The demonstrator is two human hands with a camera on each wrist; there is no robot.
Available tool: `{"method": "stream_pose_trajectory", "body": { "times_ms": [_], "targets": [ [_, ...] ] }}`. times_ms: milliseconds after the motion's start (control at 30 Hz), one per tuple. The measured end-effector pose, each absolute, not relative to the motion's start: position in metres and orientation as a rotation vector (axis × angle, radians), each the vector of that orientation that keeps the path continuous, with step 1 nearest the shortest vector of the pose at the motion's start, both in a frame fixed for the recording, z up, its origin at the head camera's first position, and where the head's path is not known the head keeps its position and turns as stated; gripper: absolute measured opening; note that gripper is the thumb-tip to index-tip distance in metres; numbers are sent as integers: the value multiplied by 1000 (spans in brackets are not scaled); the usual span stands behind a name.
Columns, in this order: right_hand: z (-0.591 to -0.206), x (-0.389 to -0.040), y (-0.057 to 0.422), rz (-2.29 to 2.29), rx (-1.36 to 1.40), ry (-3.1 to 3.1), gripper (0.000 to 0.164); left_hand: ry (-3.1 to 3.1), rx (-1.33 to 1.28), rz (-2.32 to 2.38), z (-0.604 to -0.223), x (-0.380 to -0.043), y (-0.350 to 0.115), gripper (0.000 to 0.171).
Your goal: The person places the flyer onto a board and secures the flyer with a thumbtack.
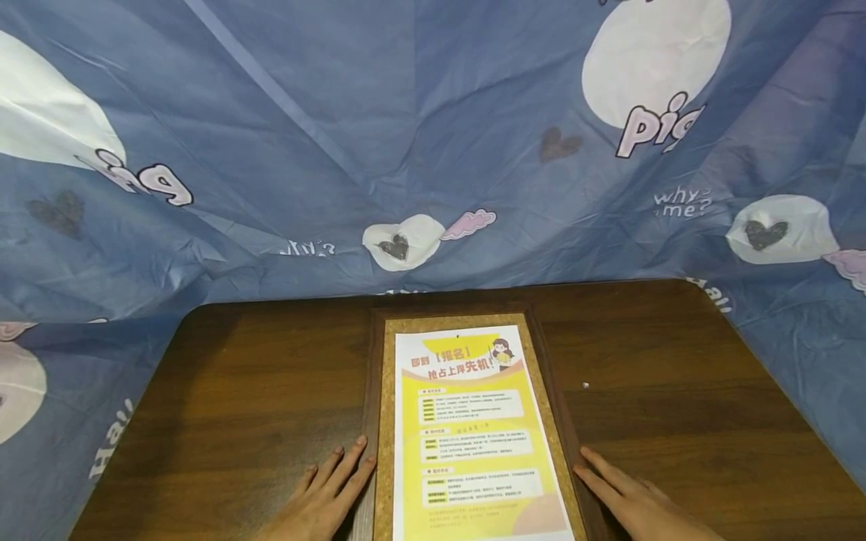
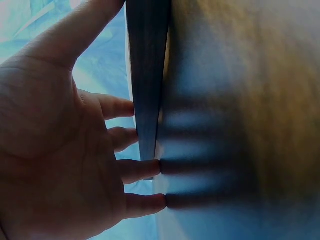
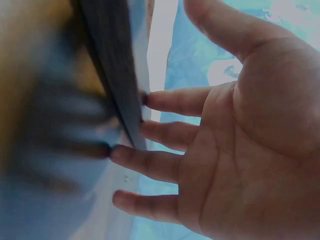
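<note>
A dark wood-framed cork board lies on the brown table, its lower end cut off by the head view. Pinned near its top edge is a yellow and white printed poster with a cartoon figure in the upper right corner. My left hand is at the left side of the frame, with extended fingers touching or very close to it. On the opposite side, my right hand has its straight fingers at the frame's right edge. Both wrist views show the palms, with the dark frame edge beside the fingers.
The wooden table has rounded back corners and extends to both sides of the board. A tiny pale speck lies to the board's right. Behind the table hangs a blue printed cloth, which also drapes at both sides.
</note>
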State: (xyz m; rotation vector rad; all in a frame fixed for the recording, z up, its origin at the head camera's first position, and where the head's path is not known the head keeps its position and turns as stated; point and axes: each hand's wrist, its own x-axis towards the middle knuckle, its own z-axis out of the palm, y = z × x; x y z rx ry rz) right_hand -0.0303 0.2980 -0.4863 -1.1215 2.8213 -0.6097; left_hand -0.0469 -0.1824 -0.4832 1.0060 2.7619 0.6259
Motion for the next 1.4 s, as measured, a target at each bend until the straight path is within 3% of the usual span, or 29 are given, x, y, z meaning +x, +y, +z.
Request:
{"method": "stream_pose_trajectory", "body": {
  "times_ms": [233, 333, 600, 867, 1400],
  "targets": [
    [-461, -38, 292, -547, -958, 2728, 72, 2738, 997, 622, -482, -49, -182, 104],
    [-454, -43, 292, -537, -986, 2719, 68, 2746, 1013, 612, -481, -50, -182, 105],
    [-434, -56, 289, -742, -713, 2828, 64, 2725, 1006, 593, -477, -52, -181, 108],
    [-440, -82, 288, -869, -779, 3010, 60, 2708, 1016, 590, -477, -52, -182, 107],
    [-467, -123, 296, -1092, -634, 2953, 62, 2696, 967, 635, -480, -49, -182, 102]
  ]
}}
